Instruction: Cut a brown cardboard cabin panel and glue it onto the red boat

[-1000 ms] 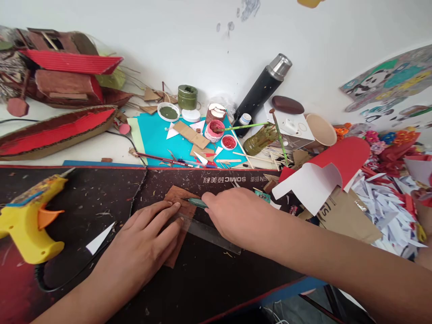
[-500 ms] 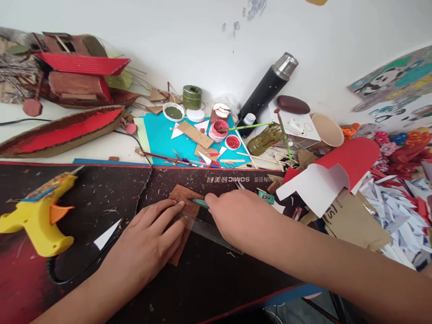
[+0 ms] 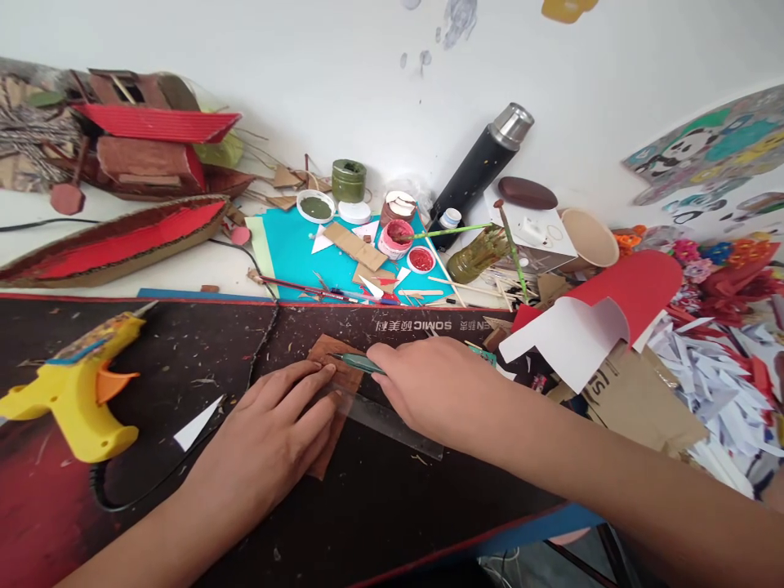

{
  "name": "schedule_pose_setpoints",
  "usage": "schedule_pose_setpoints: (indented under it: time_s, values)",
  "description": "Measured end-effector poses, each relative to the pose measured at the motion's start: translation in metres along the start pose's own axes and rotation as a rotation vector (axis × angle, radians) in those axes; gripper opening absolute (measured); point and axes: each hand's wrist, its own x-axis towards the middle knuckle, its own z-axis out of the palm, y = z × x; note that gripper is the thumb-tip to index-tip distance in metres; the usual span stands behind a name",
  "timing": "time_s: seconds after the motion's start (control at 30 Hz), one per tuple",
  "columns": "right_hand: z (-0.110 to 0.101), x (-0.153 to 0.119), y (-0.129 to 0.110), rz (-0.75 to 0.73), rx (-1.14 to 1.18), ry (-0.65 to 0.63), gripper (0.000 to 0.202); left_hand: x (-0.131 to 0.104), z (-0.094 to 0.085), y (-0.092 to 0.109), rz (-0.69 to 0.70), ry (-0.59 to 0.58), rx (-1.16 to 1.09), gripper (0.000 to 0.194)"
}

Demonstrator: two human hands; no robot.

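A reddish-brown strip (image 3: pixel 324 349) lies on the dark mat, with a clear ruler (image 3: pixel 392 426) across it. My left hand (image 3: pixel 275 420) is spread flat over the ruler and the strip, fingers apart, pressing on them. In my right hand (image 3: pixel 429 380) is a green pen-like tool (image 3: pixel 361 362), held in closed fingers. Its thin tip points left and rests on or just above the upper part of the strip. Part of the strip is hidden under my left fingers.
A yellow glue gun (image 3: pixel 79 392) and a white paper triangle (image 3: pixel 199 423) lie at left. Behind the mat are a cardboard boat (image 3: pixel 122 242), paint jars, a black thermos (image 3: pixel 474 171) and a tilted glass jar (image 3: pixel 478 257). Paper scraps (image 3: pixel 710 384) pile up at right.
My right hand has shifted slightly left and up, and the green tool's tip has moved left over the strip. My left hand stays in place. The view has shifted slightly.
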Motion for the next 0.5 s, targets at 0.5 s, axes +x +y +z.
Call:
schedule_pose_setpoints:
  time_s: [0.5]
  values:
    - [0.0100, 0.0089, 0.0008, -0.024, -0.008, 0.013, 0.019, 0.0034, -0.0029, 0.0019, 0.001, 0.016, -0.009, 0.033]
